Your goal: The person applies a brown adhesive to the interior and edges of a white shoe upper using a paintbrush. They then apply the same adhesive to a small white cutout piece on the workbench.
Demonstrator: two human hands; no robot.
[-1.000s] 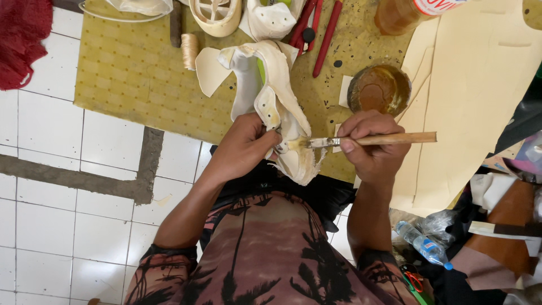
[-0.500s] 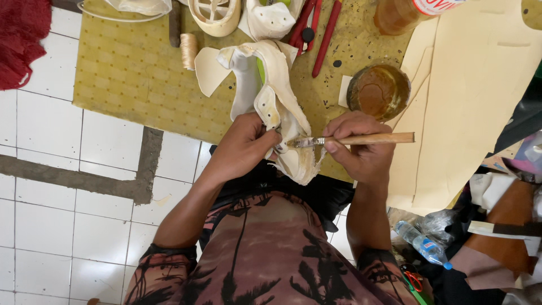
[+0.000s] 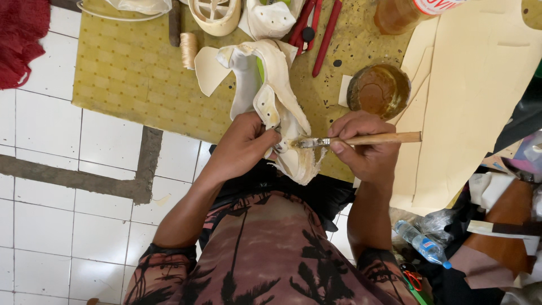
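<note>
White tiled floor (image 3: 51, 169) with a dark grout strip, a yellow dotted mat (image 3: 130, 73) laid on it as the work surface; the person sits over its near edge.

Left hand (image 3: 243, 148): grip closed around the lower part of a cream shoe upper (image 3: 282, 107), pinching it at the near edge of the mat, right over the lap. Right hand (image 3: 364, 144): grip closed on a wooden-handled brush (image 3: 361, 139), bristle end touching the upper just beside the left fingers.

Doing this step well, as I judge it: keep the upper pinched taut so the edge stays flat, run the brush in short strokes along the edge only, load it lightly from the open tin of amber glue (image 3: 378, 90) so nothing drips, and keep the left fingertips off the wet patch.

Look of the upper: pale cream, soft, folded and curling, a row of small eyelet holes along one edge, a green flash of lining inside, lower lip looks shiny where the brush sits.

Around: spool of tan thread (image 3: 189, 49) on the mat, red-handled pliers (image 3: 319, 28) near the top, an amber bottle (image 3: 406, 14) beside them, cream pattern sheets (image 3: 480, 85) to the right, a red cloth (image 3: 20, 39) top left, a plastic water bottle (image 3: 420, 244) bottom right.
</note>
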